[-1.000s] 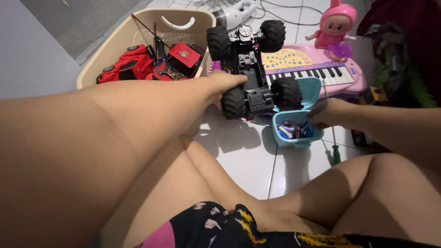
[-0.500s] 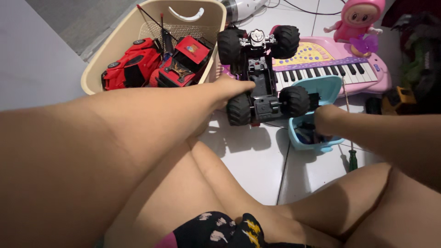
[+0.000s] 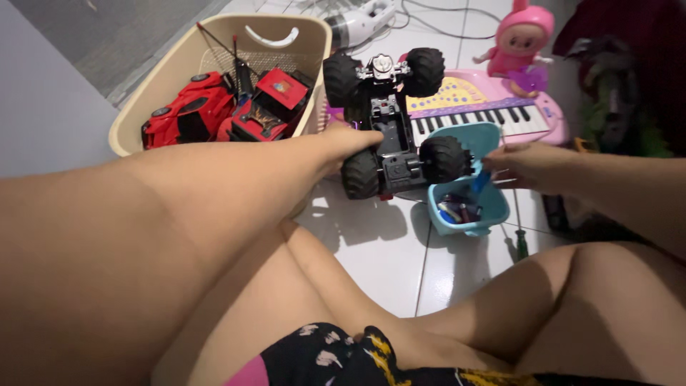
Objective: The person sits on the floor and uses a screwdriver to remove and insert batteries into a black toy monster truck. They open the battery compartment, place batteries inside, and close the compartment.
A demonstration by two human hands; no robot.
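My left hand grips a black toy monster truck by its bare chassis and holds it tilted above the white tiled floor. The truck has no body shell and four big black tyres. My right hand hovers just over an open light-blue plastic box, to the right of the truck's near wheel. Its fingers pinch a small blue piece. Small loose parts lie inside the box.
A beige basket at the back left holds red toy cars. Behind the truck lie a pink toy keyboard and a pink doll. A green-handled screwdriver lies beside my right knee. My bare legs fill the foreground.
My right hand has come up out of the blue box, now pinching a small blue piece. My left hand keeps its grip on the truck, which has barely moved.
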